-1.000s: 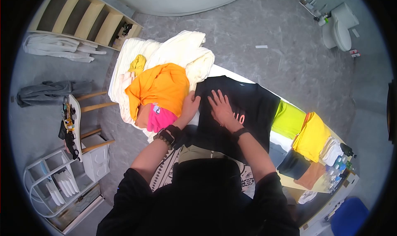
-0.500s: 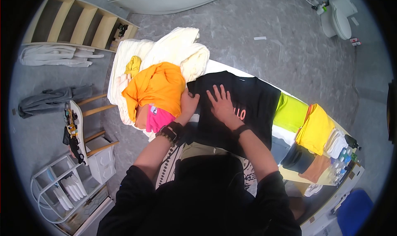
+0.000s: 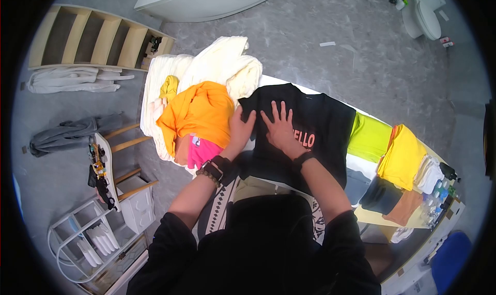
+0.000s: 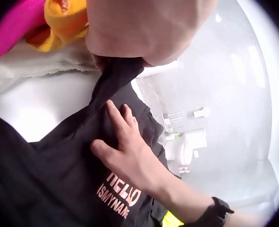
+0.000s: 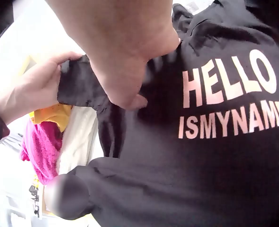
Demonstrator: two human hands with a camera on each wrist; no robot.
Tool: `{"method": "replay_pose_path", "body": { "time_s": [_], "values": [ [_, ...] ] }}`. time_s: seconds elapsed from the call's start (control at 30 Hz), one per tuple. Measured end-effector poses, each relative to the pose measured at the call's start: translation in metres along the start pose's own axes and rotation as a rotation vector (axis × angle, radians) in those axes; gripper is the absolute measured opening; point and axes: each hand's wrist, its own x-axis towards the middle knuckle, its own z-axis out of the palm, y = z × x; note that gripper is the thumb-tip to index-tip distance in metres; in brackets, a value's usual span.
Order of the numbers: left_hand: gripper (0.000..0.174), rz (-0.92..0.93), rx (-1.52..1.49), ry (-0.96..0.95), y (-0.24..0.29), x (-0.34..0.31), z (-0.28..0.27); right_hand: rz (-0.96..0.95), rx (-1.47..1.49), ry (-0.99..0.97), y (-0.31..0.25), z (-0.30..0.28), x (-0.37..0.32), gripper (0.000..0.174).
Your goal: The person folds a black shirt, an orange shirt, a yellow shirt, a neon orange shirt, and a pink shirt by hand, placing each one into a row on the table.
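A black T-shirt printed with "HELLO IS MY NAME" lies spread on the white table. My left hand pinches a fold of the black T-shirt at its left edge, thumb and fingers curled round the cloth. In the right wrist view the left hand shows that grip on the sleeve part. My right hand lies flat on the shirt with fingers spread, just left of the print. The left wrist view shows the right hand pressing the black T-shirt.
Orange, pink and yellow clothes are heaped on cream towels to the left. Folded lime and yellow stacks and small bottles fill the table's right end. A white rack, chair, bathtub and toilet stand around.
My right hand has slid left off the print, so the whole word HELLO now shows. The left hand has closed over the shirt's left edge, nearer the right hand.
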Motion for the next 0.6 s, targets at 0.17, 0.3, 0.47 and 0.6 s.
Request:
{"method": "replay_pose_path", "body": {
  "time_s": [0.17,0.3,0.47,0.6],
  "values": [
    [0.022,0.106,0.009,-0.148,0.008,-0.005,0.027,-0.029,0.081,0.1,0.012,0.008,-0.013,0.072],
    [0.031,-0.148,-0.18,-0.375,-0.006,-0.01,0.049,-0.077,0.244,0.202,0.041,0.009,-0.063,0.053],
    [0.046,0.341,0.586,-0.579,-0.021,-0.021,0.054,0.119,0.209,0.408,0.09,-0.006,-0.089,0.055],
    [0.064,0.446,0.835,-0.649,-0.033,-0.02,0.055,0.285,0.179,0.413,0.128,0.003,-0.072,0.061]
  ]
}}
